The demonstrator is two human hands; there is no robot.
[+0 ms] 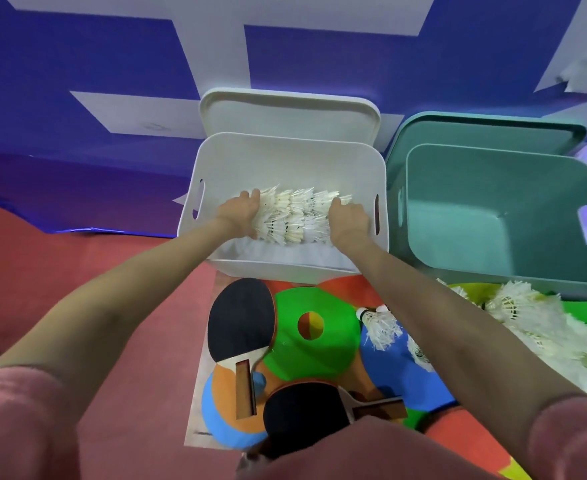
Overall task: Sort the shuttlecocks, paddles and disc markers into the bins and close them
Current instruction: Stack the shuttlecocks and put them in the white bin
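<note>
Pink sleeves [18,420] fill the bottom corners; bare forearms run forward from them over the floor and into the white bin [287,263]. Between the arms, on the floor just in front of that bin: two black-faced paddles [240,317], one partly over the other's handle, lying on overlapping disc markers [316,355] in green, orange, blue and red.

Left hand [238,214] and right hand [349,220] press a bundle of shuttlecocks [294,216] between them, low inside the white bin. Fingers [250,196] of both hands curl around the bundle's ends, grasping it, with the wrists dipped below the bin's rim. Whether the bundle already rests on the bin floor cannot be told.

White lid [288,114] stands up behind the bin. Green bin [493,270] sits beside it on the right, nothing visible inside, lid [486,131] likewise up. A loose heap of shuttlecocks [541,327] lies on the floor at right, one stray near the green marker.

Judgement: set the bundle flat against the base before letting go, and release both ends together so the feathers don't splay or crush. Lift the hands straight up, clear of the rim, then go for the heap at right.
</note>
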